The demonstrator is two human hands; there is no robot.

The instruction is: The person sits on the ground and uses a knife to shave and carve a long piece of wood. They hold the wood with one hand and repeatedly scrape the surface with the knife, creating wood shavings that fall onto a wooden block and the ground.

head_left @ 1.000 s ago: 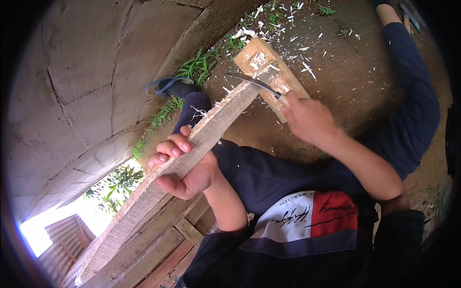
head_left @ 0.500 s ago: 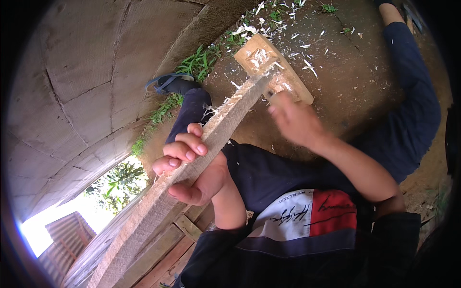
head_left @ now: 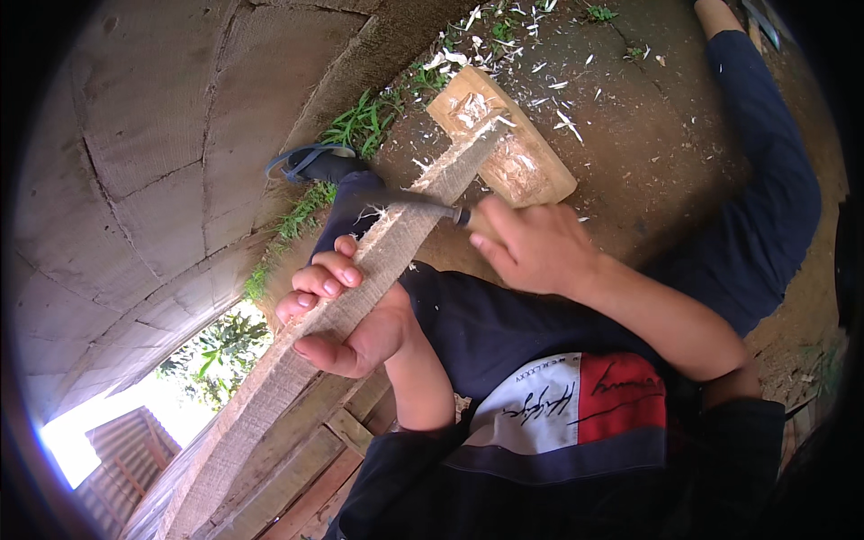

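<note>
A long, rough-sawn wooden beam (head_left: 409, 236) runs slantwise from the lower left to the upper middle. My left hand (head_left: 364, 337) is wrapped around it near its middle, fingers over the far edge and thumb on the near side. Closed around a wooden handle, my right hand (head_left: 544, 252) holds a knife (head_left: 441, 209). Its blurred, dark blade lies across the beam, beyond my left fingers. Pale shavings cling to the shaved edge there. The beam's far end rests on a hollowed wooden block (head_left: 556, 171) on the ground.
White wood chips (head_left: 565, 124) lie over the brown dirt ground. A concrete block wall (head_left: 148, 135) rises on the left, with green weeds (head_left: 360, 121) along its foot. My sandalled foot (head_left: 315, 165) is beside it. Wooden planks (head_left: 288, 477) lie below the beam.
My right hand has come down and nearer along the beam, bringing the knife blade from the far end to near my left fingers. My left hand keeps its grip.
</note>
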